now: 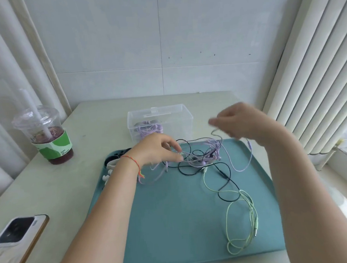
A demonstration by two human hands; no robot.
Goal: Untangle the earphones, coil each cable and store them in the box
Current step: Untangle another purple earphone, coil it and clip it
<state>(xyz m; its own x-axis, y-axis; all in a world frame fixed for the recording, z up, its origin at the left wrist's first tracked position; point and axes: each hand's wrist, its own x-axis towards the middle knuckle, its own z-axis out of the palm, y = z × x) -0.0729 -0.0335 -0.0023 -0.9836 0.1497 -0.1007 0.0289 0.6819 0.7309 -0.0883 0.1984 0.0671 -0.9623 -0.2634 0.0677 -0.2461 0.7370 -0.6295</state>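
Observation:
A tangle of earphone cables (202, 154) lies at the far end of the teal mat (174, 222): purple, black and pale green strands knotted together. The green cable (241, 218) trails toward me in loose loops, its plug near the mat's right side. My left hand (157, 150) rests on the knot's left side, fingers pinching strands there. My right hand (241, 123) is raised above the knot's right side, blurred, pinching a purple strand (242, 167) that hangs in a loop. Behind the mat stands the clear plastic box (160, 122), open, with a coiled purple earphone inside.
An iced drink cup (47, 137) with a straw stands at the far left of the pale table (50, 189). A phone (18, 240) lies face down at the near left. Black and white objects (113, 161) sit by the mat's far left corner. Blinds hang on the right.

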